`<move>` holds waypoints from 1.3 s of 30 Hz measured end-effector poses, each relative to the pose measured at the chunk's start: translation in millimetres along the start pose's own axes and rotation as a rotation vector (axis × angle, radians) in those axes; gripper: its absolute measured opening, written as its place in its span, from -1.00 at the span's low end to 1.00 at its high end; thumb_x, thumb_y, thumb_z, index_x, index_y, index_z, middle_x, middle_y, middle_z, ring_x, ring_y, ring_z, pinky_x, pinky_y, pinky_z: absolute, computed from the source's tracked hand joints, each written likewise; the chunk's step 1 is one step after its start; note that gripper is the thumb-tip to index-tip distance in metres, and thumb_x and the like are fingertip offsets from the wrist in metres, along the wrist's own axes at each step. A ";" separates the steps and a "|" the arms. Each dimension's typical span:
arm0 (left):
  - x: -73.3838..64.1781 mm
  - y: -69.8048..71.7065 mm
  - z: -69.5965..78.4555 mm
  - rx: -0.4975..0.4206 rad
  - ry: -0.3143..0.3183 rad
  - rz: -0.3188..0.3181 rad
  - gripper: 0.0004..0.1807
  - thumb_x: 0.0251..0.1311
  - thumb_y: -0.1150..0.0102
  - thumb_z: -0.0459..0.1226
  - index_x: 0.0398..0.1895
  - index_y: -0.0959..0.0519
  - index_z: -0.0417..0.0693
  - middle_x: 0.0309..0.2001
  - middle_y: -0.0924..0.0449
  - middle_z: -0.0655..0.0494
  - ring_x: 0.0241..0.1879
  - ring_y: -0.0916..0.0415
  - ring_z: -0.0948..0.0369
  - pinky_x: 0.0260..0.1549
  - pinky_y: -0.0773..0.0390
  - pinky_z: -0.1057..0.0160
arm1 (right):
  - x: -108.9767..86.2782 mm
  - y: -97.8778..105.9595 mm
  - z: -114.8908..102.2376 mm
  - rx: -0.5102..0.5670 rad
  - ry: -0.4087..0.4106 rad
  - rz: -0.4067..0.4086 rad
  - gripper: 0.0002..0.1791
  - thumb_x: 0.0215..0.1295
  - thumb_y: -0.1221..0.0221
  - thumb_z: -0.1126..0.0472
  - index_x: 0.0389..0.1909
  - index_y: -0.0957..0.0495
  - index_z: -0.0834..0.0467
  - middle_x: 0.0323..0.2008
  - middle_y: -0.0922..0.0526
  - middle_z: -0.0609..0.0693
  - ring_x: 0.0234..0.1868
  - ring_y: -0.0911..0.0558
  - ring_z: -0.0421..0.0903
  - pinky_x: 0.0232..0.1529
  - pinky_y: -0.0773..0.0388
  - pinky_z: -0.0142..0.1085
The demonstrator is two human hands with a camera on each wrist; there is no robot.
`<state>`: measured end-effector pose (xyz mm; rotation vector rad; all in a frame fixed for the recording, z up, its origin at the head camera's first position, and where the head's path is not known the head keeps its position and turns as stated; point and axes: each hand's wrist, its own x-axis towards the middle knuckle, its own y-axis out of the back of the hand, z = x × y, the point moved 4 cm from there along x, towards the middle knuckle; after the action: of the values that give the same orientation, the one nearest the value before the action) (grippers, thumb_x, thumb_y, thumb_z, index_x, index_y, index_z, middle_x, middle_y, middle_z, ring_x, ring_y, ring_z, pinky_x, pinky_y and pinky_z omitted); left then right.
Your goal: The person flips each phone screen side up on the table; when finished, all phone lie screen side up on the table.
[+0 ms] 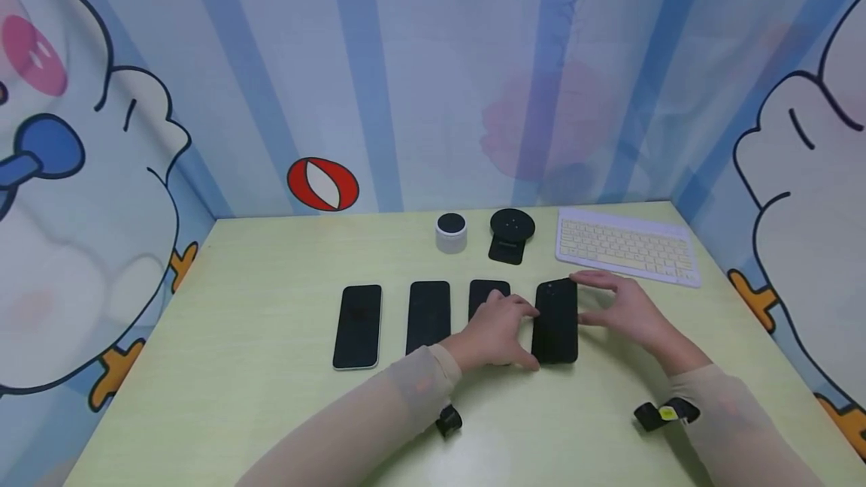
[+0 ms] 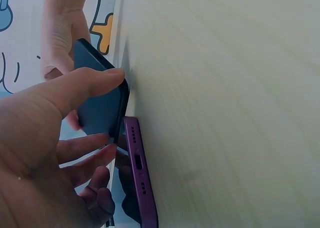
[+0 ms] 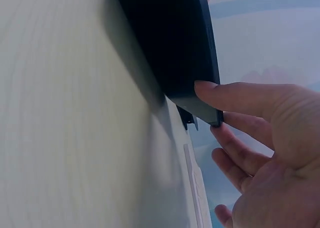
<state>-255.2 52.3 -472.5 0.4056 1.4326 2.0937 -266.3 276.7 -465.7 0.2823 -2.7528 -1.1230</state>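
Both hands hold a black smartphone (image 1: pixel 555 322) by its opposite long edges; it is tilted, with part of it lifted off the table. My left hand (image 1: pixel 497 329) has its thumb near the phone's lower corner and its fingertips along the left edge. On the other side, my right hand (image 3: pixel 270 133) pinches the edge between thumb and fingers. Beneath the left hand lies another dark phone (image 1: pixel 483 290), partly hidden. In the left wrist view a purple-edged phone (image 2: pixel 142 183) lies close under the left fingers.
Two more dark phones, one at far left (image 1: pixel 357 327) and another beside it (image 1: pixel 428 313), lie on the pale table (image 1: pixel 271 261). Behind stand a white cylinder with a black top (image 1: pixel 451 234) and a black round-topped stand (image 1: pixel 512 228). A white keyboard (image 1: pixel 625 245) lies at back right.
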 end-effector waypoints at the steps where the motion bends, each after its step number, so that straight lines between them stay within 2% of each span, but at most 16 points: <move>1: 0.1 -0.6 0.2 -0.004 -0.001 0.001 -0.14 -0.09 -0.62 0.11 0.34 -0.58 0.08 0.35 -0.54 0.15 0.12 -0.33 0.13 0.09 -0.43 0.25 | -0.7 0.8 -0.5 0.008 0.004 0.001 -0.26 0.08 -0.52 0.25 0.34 -0.55 0.20 0.38 -0.50 0.28 0.45 -0.36 0.34 0.40 -0.24 0.31; 9: 1.8 -0.6 3.6 -0.075 -0.018 0.003 -0.11 -0.08 -0.62 0.10 0.38 -0.53 0.08 0.36 -0.53 0.16 0.12 -0.31 0.17 0.10 -0.42 0.30 | -3.7 4.4 -6.6 0.022 0.006 -0.013 -0.26 0.14 -0.52 0.14 0.37 -0.53 0.16 0.42 -0.46 0.27 0.48 -0.32 0.34 0.38 -0.23 0.33; 20: 0.5 6.5 4.0 -0.259 -0.035 -0.015 -0.06 -0.08 -0.66 0.03 0.43 -0.47 0.11 0.39 -0.51 0.20 0.06 -0.25 0.24 0.07 -0.42 0.36 | -3.7 0.2 -13.7 0.072 -0.003 -0.020 -0.22 0.17 -0.51 0.04 0.43 -0.49 0.05 0.49 -0.40 0.18 0.55 -0.23 0.30 0.39 -0.16 0.40; 26: 0.9 14.3 3.8 -0.278 -0.061 -0.001 -0.05 -0.06 -0.64 0.03 0.46 -0.44 0.13 0.41 -0.50 0.24 0.06 -0.23 0.26 0.05 -0.42 0.37 | -1.1 -3.4 -18.6 0.081 0.034 -0.015 -0.23 0.20 -0.49 0.04 0.43 -0.49 0.04 0.51 -0.38 0.15 0.56 -0.24 0.26 0.40 -0.18 0.37; 39: -4.7 27.9 3.1 -0.260 -0.080 -0.015 0.00 -0.01 -0.61 0.02 0.53 -0.34 0.15 0.42 -0.48 0.27 0.21 -0.24 0.19 0.20 -0.42 0.27 | 3.8 -12.4 -22.9 0.094 0.072 0.000 -0.23 0.18 -0.50 0.02 0.42 -0.50 0.04 0.49 -0.40 0.12 0.55 -0.25 0.25 0.42 -0.16 0.36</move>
<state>-257.6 44.3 -445.3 0.3689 1.0965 2.1898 -263.7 251.7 -457.9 0.3275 -2.7458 -0.9658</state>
